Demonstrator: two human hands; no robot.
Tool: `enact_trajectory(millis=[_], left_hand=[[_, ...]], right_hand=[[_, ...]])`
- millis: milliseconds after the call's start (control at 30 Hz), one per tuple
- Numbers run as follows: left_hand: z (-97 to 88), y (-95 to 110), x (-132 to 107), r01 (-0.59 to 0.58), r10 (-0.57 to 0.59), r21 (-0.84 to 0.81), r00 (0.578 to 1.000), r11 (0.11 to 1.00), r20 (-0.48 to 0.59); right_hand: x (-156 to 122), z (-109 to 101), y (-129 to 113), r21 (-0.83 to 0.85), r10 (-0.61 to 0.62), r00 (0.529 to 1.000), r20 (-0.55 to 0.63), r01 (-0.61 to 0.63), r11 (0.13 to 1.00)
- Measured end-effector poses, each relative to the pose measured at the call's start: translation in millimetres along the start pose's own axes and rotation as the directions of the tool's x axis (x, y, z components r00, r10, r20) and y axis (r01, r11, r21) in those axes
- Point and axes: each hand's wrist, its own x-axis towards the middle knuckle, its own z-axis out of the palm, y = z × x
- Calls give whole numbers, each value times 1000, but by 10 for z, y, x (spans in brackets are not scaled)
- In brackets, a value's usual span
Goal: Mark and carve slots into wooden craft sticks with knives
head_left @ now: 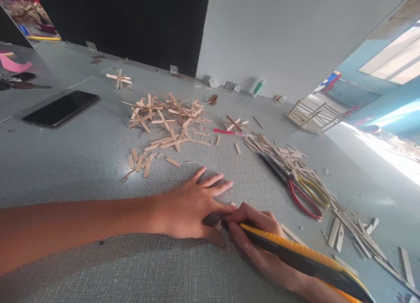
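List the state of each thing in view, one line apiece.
Left hand: open, fingers spread
Right hand: closed around knife
Knife: held, tip at a stick piece
Scissors: lying flat, unheld
Phone: lying flat, screen dark
Crossed sticks: heaped together
Loose sticks: scattered
Tube: upright or leaning, unclear

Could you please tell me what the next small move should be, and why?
Probably press the cutter gently into the small wooden piece: the right hand grips the cutter with its tip seemingly at that piece, while the left hand lies spread against the table, apparently steadying it.
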Motion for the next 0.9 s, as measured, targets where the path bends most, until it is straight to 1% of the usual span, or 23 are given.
enact_trajectory(millis=[100, 233, 367, 467, 567, 767, 900], left_hand=[[-17, -2, -3, 17, -17, -13, 999, 1000, 37], [-43, 2, -21, 24, -19, -65, 997, 998, 73], [-72, 52, -26, 71, -65, -70, 995, 995, 81], [-87, 89, -18, 101, -94, -67, 991, 993, 90], [-87, 93, -12, 96, -90, -68, 992, 993, 84], [-60, 67, -17, 97, -93, -59, 993, 993, 67], [-51, 66, -22, 102, -99, -64, 994, 993, 56]], right_hand=[[-28, 40, 30, 0, 11, 1000, 11, -11, 1000], [-48, 96, 50, -6, 12, 999, -30, -12, 1000], [-32, 93, 56, -30, -71, 997, -6, 71, 997], [-8, 57, 78, -6, -119, 992, 44, 119, 993], [16, 23, 99, 14, -164, 981, 106, 164, 986], [37, -7, 69, 27, -178, 979, 101, 176, 984], [42, -6, 79, 42, -233, 967, 107, 229, 972]])
